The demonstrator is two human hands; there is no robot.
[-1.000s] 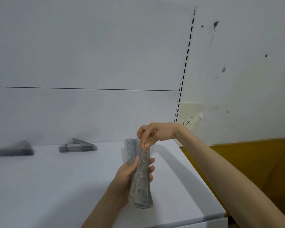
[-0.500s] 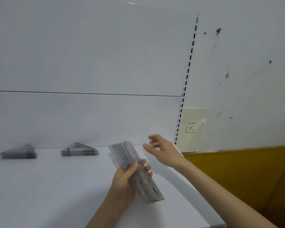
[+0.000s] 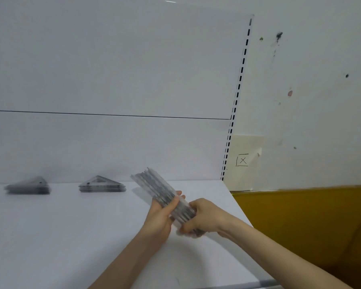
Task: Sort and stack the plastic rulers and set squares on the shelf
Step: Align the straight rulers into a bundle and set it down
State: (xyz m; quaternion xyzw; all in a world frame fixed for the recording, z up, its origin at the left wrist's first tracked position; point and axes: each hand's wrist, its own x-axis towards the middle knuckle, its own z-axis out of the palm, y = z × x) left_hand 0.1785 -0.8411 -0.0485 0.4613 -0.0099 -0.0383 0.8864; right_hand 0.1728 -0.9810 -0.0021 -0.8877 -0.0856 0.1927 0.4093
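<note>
Together, both hands grip one bundle of rulers [image 3: 157, 189]. The left hand [image 3: 161, 217] holds its middle, with the thumb laid across the top and the fingers curled underneath, their tips showing on the far side. The right hand [image 3: 204, 220] is wrapped around the near end with its fingers curled.

The rulers are clear plastic, greyish with dark markings, and packed face to face so that mostly their long edges show. The bundle slants from the near right up to the far left. Its far end is a little ragged, with some rulers poking out past others. It is a single bundle, too blurred for the rulers in it to be counted. It sits over the right part of the white shelf [image 3: 71, 236]; whether its near end touches the shelf cannot be told.

Two stacks of triangular pieces lie at the back of the shelf, well apart from the hands. The left stack of set squares [image 3: 28, 187] is blurred. The right stack of set squares [image 3: 102, 185] is sharper, with a hollow triangle on top.

Behind them stands a white back panel [image 3: 113, 69], bordered on the right by a slotted upright [image 3: 236, 101]. Beside that is a paper note [image 3: 242, 160] showing a boxed X, and below it a yellow surface [image 3: 300, 215].
</note>
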